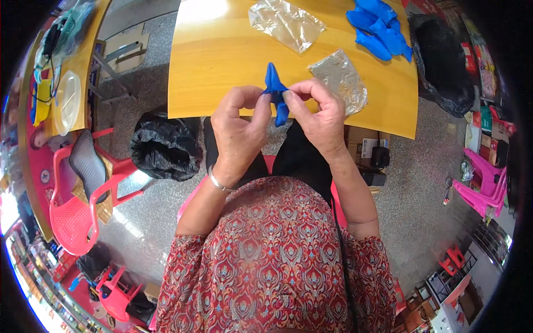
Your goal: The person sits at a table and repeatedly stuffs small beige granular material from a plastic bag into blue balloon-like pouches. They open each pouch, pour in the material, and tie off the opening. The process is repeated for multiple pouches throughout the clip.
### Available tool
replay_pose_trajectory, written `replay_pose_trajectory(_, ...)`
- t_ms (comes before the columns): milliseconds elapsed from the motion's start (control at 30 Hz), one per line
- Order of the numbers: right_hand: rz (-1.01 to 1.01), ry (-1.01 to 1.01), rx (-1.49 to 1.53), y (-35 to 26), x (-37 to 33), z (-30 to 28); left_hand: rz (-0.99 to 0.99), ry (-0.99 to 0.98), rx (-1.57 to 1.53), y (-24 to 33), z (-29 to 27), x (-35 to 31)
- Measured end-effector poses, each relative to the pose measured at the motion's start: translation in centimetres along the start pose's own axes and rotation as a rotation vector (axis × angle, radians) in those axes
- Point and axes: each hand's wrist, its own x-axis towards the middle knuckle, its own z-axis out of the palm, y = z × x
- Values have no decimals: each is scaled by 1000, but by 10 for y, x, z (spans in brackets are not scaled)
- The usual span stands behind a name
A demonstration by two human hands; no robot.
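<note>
A small, soft-looking blue piece (271, 81) with a pointed top is stretched between my two hands, over the table's near edge. My left hand (240, 123) pinches its left side between thumb and forefinger. On the other side, the thumb and forefinger of my right hand (321, 121) grip it the same way. A lower blue tip hangs down between the thumbs. Just beyond my right hand lies a crinkled clear plastic bag (342, 83). Farther back is a second clear bag (285, 24). Several similar blue pieces (378, 29) are heaped at the far right of the yellow table (208, 64).
Left of my legs stands a bin lined with a black bag (166, 149); another black bag (441, 64) is right of the table. A red plastic chair (75, 213) stands at left, a pink stool (484, 183) at right. Boxes (363, 141) sit beneath the table's right side.
</note>
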Motion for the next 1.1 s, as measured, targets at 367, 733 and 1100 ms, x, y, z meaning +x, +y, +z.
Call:
replay_pose_trajectory(367,75,151,-903,62,37,-63,131,1,212,-20,20,22)
replay_pose_trajectory(733,-192,-67,-839,65,29,-46,-40,-97,125,-13,40,36)
replay_pose_trajectory(1100,32,25,124,54,23,-53,133,-22,120,-3,44,46)
